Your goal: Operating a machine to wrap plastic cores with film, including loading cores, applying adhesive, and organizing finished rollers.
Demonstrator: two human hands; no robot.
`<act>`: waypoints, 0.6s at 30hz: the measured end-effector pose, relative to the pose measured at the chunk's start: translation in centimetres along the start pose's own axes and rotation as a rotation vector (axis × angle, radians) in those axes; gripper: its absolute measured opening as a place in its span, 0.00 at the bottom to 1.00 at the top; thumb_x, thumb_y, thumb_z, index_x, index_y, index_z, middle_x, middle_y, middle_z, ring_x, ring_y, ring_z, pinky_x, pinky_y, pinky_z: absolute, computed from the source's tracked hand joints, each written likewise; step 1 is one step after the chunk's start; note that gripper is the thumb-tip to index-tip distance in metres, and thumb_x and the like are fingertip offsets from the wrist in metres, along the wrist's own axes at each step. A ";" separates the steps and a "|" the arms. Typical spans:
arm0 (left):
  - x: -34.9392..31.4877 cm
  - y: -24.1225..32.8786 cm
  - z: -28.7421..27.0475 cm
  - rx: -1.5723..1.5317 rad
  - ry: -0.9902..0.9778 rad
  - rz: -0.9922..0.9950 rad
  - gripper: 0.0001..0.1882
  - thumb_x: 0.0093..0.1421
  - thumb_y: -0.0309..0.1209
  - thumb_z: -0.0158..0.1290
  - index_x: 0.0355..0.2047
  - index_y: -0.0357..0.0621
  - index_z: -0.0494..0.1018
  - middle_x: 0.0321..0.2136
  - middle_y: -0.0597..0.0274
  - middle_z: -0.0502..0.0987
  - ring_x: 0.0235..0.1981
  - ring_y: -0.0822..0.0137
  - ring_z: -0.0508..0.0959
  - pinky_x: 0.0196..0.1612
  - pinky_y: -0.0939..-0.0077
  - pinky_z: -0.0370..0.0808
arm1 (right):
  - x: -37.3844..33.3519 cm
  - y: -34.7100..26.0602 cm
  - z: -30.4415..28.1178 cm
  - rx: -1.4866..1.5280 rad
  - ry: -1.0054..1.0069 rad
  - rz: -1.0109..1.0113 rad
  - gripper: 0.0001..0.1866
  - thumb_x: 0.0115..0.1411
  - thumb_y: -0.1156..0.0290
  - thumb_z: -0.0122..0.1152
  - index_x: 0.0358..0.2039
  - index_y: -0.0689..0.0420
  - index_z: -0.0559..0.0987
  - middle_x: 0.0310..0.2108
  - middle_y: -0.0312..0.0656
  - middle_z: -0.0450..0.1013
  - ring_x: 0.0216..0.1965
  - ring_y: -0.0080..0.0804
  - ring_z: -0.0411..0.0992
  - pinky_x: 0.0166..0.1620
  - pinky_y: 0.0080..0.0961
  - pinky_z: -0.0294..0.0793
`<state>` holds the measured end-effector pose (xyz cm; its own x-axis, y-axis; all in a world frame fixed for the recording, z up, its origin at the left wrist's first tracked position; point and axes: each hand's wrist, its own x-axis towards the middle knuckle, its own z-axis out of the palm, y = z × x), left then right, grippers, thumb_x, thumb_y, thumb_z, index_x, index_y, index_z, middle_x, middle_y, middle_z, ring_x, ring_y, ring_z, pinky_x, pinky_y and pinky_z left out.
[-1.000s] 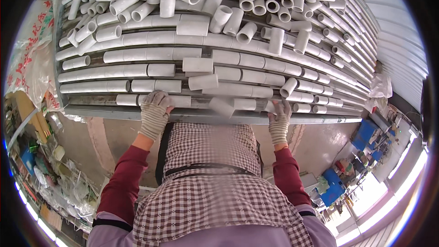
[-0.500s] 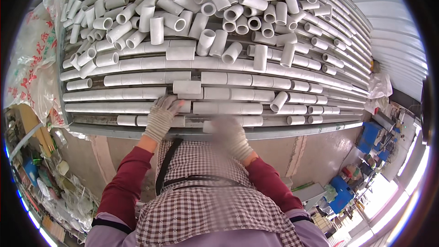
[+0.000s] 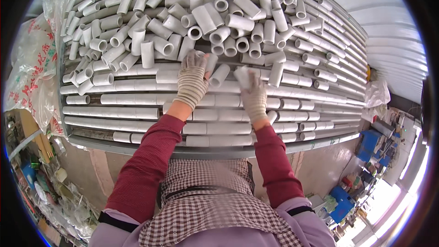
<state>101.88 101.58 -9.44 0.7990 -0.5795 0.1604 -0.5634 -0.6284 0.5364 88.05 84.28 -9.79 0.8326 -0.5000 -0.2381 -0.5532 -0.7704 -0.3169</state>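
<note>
Matte, pale-grey tubes, thick-walled with round open bores, cover the bench [image 3: 219, 152], whose front edge is a smooth grey metal rim. Toward the far edge they lie in a loose heap [image 3: 204, 18], tilted and crossing, some with their ends facing forward. Nearer the front edge, straight rows [image 3: 109, 112] of them lie end to end, parallel to the rim, with gaps here and there.

The left hand [image 3: 192, 80] is at the front of the heap, left of the bench's middle, its thumb beside a tilted tube [image 3: 211, 64]; the fingers are bent over the pieces, and whether its grip has closed on one cannot be told. The right hand [image 3: 254, 98], a little blurred, has its grip closed around a short tube [image 3: 241, 77], above the rows near the middle of the bench. Between the hands another loose tube [image 3: 220, 76] lies aslant.

Both hands wear knitted gloves [image 3: 191, 89] with ribbed, striped cuffs; the sleeves [image 3: 137, 174] are burgundy with fine ribbing, and the apron [image 3: 201, 206] is brown-and-white checked cloth. Beside the bench's left edge hangs crinkled, clear plastic sheeting [image 3: 32, 77] printed with large red characters.
</note>
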 end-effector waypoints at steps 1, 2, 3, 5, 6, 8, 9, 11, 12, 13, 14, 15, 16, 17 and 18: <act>0.4 0.0 1.1 0.011 0.007 0.011 0.26 0.51 0.24 0.55 0.53 0.45 0.67 0.48 0.46 0.69 0.51 0.46 0.69 0.54 0.54 0.66 | -1.3 0.4 -0.6 0.324 -0.102 -0.037 0.33 0.52 0.67 0.61 0.58 0.56 0.64 0.51 0.49 0.67 0.54 0.53 0.64 0.56 0.42 0.65; 0.7 0.0 1.4 -0.063 -0.054 -0.002 0.24 0.49 0.28 0.57 0.49 0.48 0.69 0.48 0.47 0.69 0.47 0.45 0.70 0.53 0.55 0.68 | -2.8 1.7 -0.5 0.514 -0.129 -0.183 0.32 0.50 0.69 0.63 0.57 0.54 0.67 0.50 0.50 0.68 0.53 0.51 0.65 0.56 0.41 0.66; 0.0 -0.2 1.9 -0.056 -0.051 -0.010 0.24 0.49 0.28 0.57 0.49 0.48 0.69 0.48 0.47 0.69 0.47 0.45 0.70 0.53 0.55 0.68 | -3.9 2.9 -0.3 0.708 -0.160 -0.331 0.32 0.48 0.72 0.66 0.55 0.52 0.70 0.49 0.51 0.69 0.52 0.48 0.67 0.56 0.39 0.66; -3.0 -0.9 2.6 -0.656 -0.417 0.053 0.24 0.49 0.29 0.58 0.48 0.48 0.70 0.47 0.46 0.70 0.48 0.45 0.70 0.54 0.56 0.67 | -4.2 2.3 -4.6 0.496 -0.246 -0.494 0.28 0.47 0.71 0.68 0.51 0.54 0.74 0.49 0.48 0.70 0.51 0.44 0.68 0.57 0.38 0.65; -3.4 -0.1 2.8 -0.656 -0.424 0.049 0.24 0.49 0.29 0.58 0.48 0.48 0.70 0.47 0.46 0.70 0.48 0.45 0.70 0.54 0.56 0.67 | -3.0 2.9 -6.1 0.514 -0.152 -0.451 0.24 0.46 0.70 0.69 0.45 0.59 0.76 0.47 0.47 0.71 0.50 0.43 0.69 0.56 0.38 0.66; -3.5 0.9 2.6 -0.523 -0.362 0.051 0.25 0.53 0.29 0.59 0.52 0.46 0.67 0.52 0.52 0.70 0.53 0.50 0.70 0.54 0.58 0.67 | 1.4 3.6 -7.1 0.345 0.100 -0.347 0.23 0.47 0.72 0.66 0.46 0.59 0.74 0.48 0.47 0.70 0.50 0.48 0.67 0.54 0.40 0.66; -1.7 2.2 2.0 -0.512 -0.366 0.043 0.25 0.53 0.29 0.59 0.52 0.46 0.67 0.52 0.52 0.70 0.53 0.50 0.70 0.54 0.58 0.67 | 3.8 3.0 -7.4 0.293 0.139 -0.342 0.25 0.47 0.71 0.66 0.48 0.58 0.72 0.49 0.47 0.69 0.50 0.48 0.66 0.55 0.41 0.64; 2.8 6.0 1.5 -0.069 -0.056 -0.491 0.32 0.52 0.30 0.60 0.57 0.46 0.63 0.53 0.49 0.69 0.55 0.47 0.68 0.55 0.58 0.67 | 7.6 2.6 -6.8 0.148 0.181 -0.434 0.27 0.48 0.69 0.63 0.51 0.53 0.71 0.52 0.47 0.67 0.53 0.48 0.64 0.56 0.42 0.62; 2.6 5.5 3.1 -0.049 -0.051 -0.507 0.32 0.52 0.30 0.60 0.57 0.46 0.63 0.53 0.49 0.69 0.55 0.47 0.68 0.55 0.58 0.67 | 9.3 2.3 -6.0 0.074 0.187 -0.552 0.26 0.50 0.67 0.60 0.52 0.50 0.70 0.53 0.47 0.65 0.54 0.47 0.63 0.56 0.42 0.62; 1.8 4.4 5.4 0.030 -0.017 -0.460 0.34 0.52 0.31 0.60 0.59 0.45 0.62 0.53 0.47 0.69 0.55 0.47 0.68 0.55 0.58 0.66 | 10.7 1.9 -5.5 0.097 0.180 -0.572 0.26 0.50 0.67 0.60 0.52 0.50 0.70 0.53 0.47 0.65 0.54 0.47 0.63 0.56 0.42 0.62; 1.5 3.5 7.1 0.102 0.011 -0.405 0.35 0.51 0.31 0.61 0.60 0.45 0.60 0.53 0.46 0.69 0.55 0.47 0.67 0.56 0.58 0.66 | 11.9 1.8 -5.0 0.056 0.134 -0.653 0.27 0.50 0.66 0.60 0.53 0.48 0.70 0.54 0.46 0.64 0.54 0.46 0.63 0.56 0.43 0.61; 1.2 2.7 7.6 0.112 0.005 -0.411 0.35 0.51 0.31 0.61 0.60 0.45 0.60 0.53 0.46 0.69 0.55 0.47 0.67 0.56 0.58 0.66 | 12.5 1.7 -4.5 0.010 0.084 -0.723 0.27 0.50 0.65 0.61 0.54 0.47 0.69 0.54 0.46 0.64 0.54 0.45 0.63 0.57 0.43 0.61; 0.4 1.9 7.4 0.017 0.054 -0.313 0.36 0.51 0.31 0.61 0.60 0.44 0.60 0.52 0.46 0.69 0.55 0.46 0.68 0.56 0.58 0.66 | 12.5 1.3 -4.6 -0.037 0.143 -0.734 0.25 0.50 0.65 0.61 0.51 0.48 0.71 0.51 0.45 0.67 0.52 0.43 0.65 0.54 0.41 0.64; -0.4 1.1 6.9 -0.080 0.103 -0.213 0.36 0.51 0.31 0.61 0.59 0.43 0.60 0.52 0.45 0.69 0.54 0.46 0.68 0.56 0.58 0.65 | 12.7 1.5 -4.8 -0.026 0.132 -0.739 0.25 0.50 0.65 0.61 0.51 0.48 0.71 0.51 0.45 0.67 0.52 0.43 0.65 0.54 0.41 0.64; -0.1 0.8 6.0 -0.190 0.007 -0.198 0.34 0.51 0.28 0.59 0.58 0.42 0.62 0.51 0.45 0.69 0.55 0.46 0.67 0.56 0.60 0.65 | 13.3 2.1 -4.9 0.004 0.086 -0.727 0.25 0.49 0.66 0.61 0.49 0.50 0.71 0.48 0.45 0.68 0.50 0.42 0.67 0.52 0.40 0.65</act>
<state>100.10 98.07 -13.99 0.8914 -0.4511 0.0429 -0.3475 -0.6198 0.7036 98.10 74.11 -9.11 0.9885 0.1074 0.1069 0.1398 -0.9182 -0.3707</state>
